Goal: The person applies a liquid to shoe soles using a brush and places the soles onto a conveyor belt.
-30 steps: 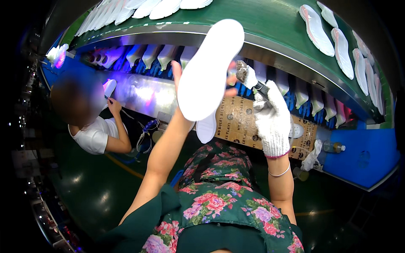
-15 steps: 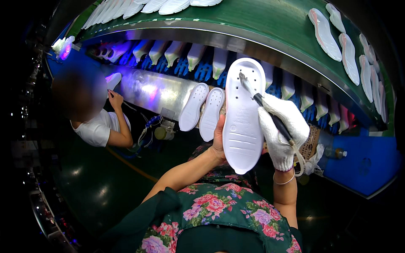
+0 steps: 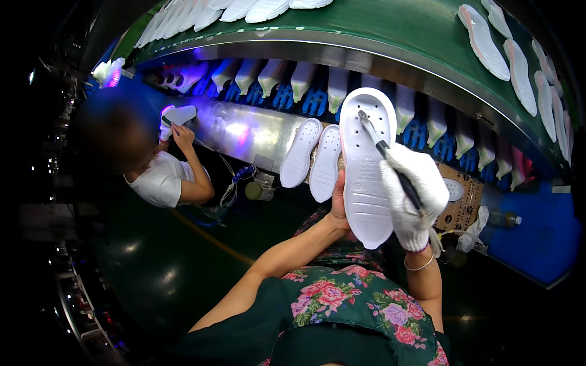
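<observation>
A white shoe sole (image 3: 368, 198), with small holes in its upper part and ridges lower down, stands near upright in front of me. My bare left hand (image 3: 339, 206) grips its left edge, most of the fingers hidden behind it. My right hand (image 3: 416, 190), in a white knit glove, is closed around a brush (image 3: 381, 147) with a black handle and a thin tube at its rear end. The brush tip lies over the holed upper area; whether it touches cannot be made out. Two more white soles (image 3: 301, 152) lean side by side left of it.
A metal ledge (image 3: 256, 131) runs under a green conveyor belt (image 3: 390, 27) carrying white soles. Between them hangs a row of white shoe-shaped pieces (image 3: 302, 79). Behind my right hand lie brown cardboard (image 3: 467, 204) and another sole (image 3: 453, 189). A person (image 3: 162, 177) works at left.
The whole view has shifted, so the scene sits farther right. The brush stays over the sole's holed part. A sole behind my right hand has come into sight. The person at left has shifted their sole.
</observation>
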Action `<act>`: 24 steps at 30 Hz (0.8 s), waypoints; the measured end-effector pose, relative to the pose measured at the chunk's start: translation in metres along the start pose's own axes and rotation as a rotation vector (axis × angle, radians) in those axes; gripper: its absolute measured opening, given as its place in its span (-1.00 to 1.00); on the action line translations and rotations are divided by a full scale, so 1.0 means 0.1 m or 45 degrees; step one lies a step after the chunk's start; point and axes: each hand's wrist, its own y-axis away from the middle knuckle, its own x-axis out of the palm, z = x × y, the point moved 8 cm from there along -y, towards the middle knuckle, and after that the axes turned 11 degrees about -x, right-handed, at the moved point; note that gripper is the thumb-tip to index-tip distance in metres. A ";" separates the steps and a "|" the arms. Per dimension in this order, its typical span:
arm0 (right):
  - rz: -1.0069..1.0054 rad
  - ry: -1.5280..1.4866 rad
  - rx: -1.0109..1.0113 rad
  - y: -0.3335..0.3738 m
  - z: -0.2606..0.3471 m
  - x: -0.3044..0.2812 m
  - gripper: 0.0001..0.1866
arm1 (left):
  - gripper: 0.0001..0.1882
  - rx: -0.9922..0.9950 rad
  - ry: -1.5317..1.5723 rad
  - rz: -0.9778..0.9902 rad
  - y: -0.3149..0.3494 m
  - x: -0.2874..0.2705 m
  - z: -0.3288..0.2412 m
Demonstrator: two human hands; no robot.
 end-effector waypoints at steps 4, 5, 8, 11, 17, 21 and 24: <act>0.172 -0.007 -0.053 0.06 0.12 0.19 -0.78 | -0.14 0.027 -0.001 0.157 -0.06 0.06 -0.06; 0.155 -0.122 0.015 0.02 0.12 0.20 -0.78 | -0.15 0.057 0.020 0.170 -0.07 0.07 -0.11; 0.033 -0.170 0.142 0.06 -0.09 0.09 -0.78 | -0.16 0.135 -0.110 0.054 -0.10 0.02 -0.24; 0.011 0.046 -0.181 0.00 0.09 0.12 -0.80 | -0.13 0.121 -0.176 0.112 -0.10 0.14 -0.35; 0.122 -0.347 0.060 0.14 -0.07 0.27 -0.80 | 0.01 0.176 -0.258 0.112 -0.16 0.39 -0.49; 0.013 -0.060 -0.146 0.07 -0.04 0.18 -0.78 | 0.00 0.302 -0.453 0.099 -0.17 0.54 -0.61; 0.259 -0.074 -0.264 0.16 0.15 0.35 -0.72 | 0.07 0.187 -0.226 0.323 -0.24 0.59 -0.60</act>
